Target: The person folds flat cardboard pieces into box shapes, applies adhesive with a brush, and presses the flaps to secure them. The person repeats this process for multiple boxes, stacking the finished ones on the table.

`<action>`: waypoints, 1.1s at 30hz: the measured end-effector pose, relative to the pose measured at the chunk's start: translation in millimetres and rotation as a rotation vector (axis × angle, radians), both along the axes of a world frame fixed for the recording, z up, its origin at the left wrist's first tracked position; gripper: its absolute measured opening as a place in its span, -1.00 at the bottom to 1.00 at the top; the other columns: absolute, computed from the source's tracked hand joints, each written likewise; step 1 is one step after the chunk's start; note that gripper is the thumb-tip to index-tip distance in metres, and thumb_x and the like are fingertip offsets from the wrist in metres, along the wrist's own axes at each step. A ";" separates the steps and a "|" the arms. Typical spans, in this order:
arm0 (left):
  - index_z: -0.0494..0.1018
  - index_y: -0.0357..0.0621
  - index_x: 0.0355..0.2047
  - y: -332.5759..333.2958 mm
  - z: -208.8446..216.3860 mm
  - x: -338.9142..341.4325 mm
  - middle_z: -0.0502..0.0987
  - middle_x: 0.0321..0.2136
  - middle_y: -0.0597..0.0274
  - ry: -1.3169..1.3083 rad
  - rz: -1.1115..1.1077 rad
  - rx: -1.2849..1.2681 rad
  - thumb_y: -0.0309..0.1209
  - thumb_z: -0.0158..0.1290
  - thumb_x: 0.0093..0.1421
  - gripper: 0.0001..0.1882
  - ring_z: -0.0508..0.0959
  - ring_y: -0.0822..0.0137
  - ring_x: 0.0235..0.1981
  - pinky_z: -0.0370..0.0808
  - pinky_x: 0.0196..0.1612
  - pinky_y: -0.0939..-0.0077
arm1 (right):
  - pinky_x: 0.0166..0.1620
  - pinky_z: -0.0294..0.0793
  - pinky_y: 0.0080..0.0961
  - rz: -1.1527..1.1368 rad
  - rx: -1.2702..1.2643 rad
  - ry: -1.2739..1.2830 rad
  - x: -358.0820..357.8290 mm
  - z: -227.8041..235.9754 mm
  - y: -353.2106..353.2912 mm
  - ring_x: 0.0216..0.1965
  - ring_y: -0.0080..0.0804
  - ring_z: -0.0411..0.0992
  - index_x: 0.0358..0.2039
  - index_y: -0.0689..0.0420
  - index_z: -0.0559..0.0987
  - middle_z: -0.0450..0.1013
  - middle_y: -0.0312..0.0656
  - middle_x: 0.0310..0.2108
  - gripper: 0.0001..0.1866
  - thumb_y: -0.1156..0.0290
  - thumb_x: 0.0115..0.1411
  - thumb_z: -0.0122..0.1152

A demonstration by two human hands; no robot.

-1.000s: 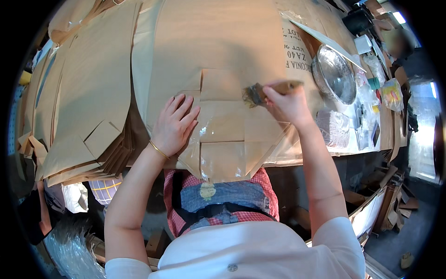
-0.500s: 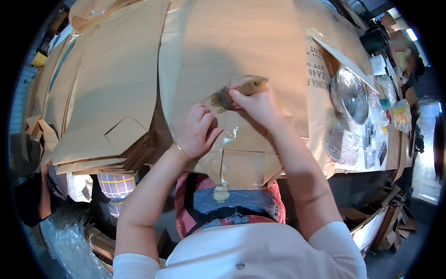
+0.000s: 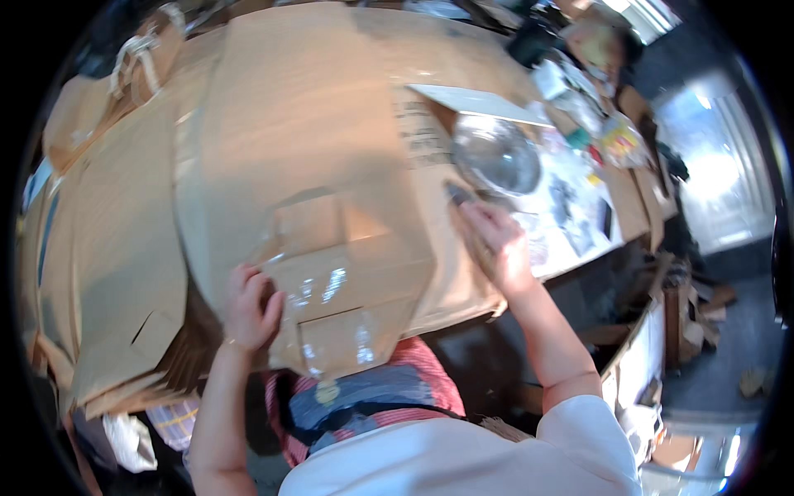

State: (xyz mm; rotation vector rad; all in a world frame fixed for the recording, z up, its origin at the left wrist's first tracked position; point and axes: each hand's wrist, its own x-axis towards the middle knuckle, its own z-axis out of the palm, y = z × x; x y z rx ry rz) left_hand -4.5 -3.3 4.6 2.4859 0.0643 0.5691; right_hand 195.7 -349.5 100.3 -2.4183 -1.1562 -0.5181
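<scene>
At the near edge of the bench, my left hand lies flat on the big flattened cardboard sheet, fingers spread and pressing the left side of the folded flap section that hangs over toward my lap. That section shines wet in patches, glossy across its middle and lower panel. My right hand is off to the right, near the sheet's right edge, fingers pressed together around the handle of a brush whose dark bristle end points up toward a round metal bowl. The bowl stands just beyond the brush tip, on the right part of the bench, among scattered papers and small packets. More flattened cardboard pieces are stacked along the left side of the bench, overlapping the sheet I am pressing.
</scene>
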 end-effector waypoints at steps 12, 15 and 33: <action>0.38 -0.20 -0.23 37.0 30.7 35.1 0.41 -0.25 -0.05 0.366 0.100 -0.171 -0.52 0.13 -0.07 -0.66 0.41 -0.08 -0.18 0.40 -0.15 0.18 | -0.14 0.43 -0.31 0.183 -0.029 0.496 -31.9 -24.5 34.2 -0.24 -0.09 0.42 -0.24 0.25 0.58 0.47 -0.06 -0.33 -0.71 0.56 -0.05 0.30; 0.45 -0.19 -0.30 56.6 35.5 63.1 0.48 -0.35 -0.03 0.551 0.045 -0.132 -0.54 0.13 -0.13 -0.70 0.48 -0.07 -0.26 0.45 -0.24 0.15 | -0.15 0.43 -0.33 0.102 -0.040 0.571 -1.8 -83.4 93.8 -0.24 -0.12 0.43 -0.21 0.26 0.54 0.47 -0.08 -0.32 -0.70 0.57 -0.03 0.24; 0.34 -0.19 0.09 -6.5 50.1 -32.2 0.27 0.19 0.07 0.480 -0.318 0.385 -0.58 0.03 -0.04 -0.41 0.27 0.04 0.20 0.15 0.28 0.16 | 0.13 0.35 -0.34 0.456 -0.380 0.363 -67.8 -45.9 63.6 0.17 -0.14 0.28 0.15 0.19 0.33 0.27 -0.03 0.17 -0.33 0.68 -0.09 -0.01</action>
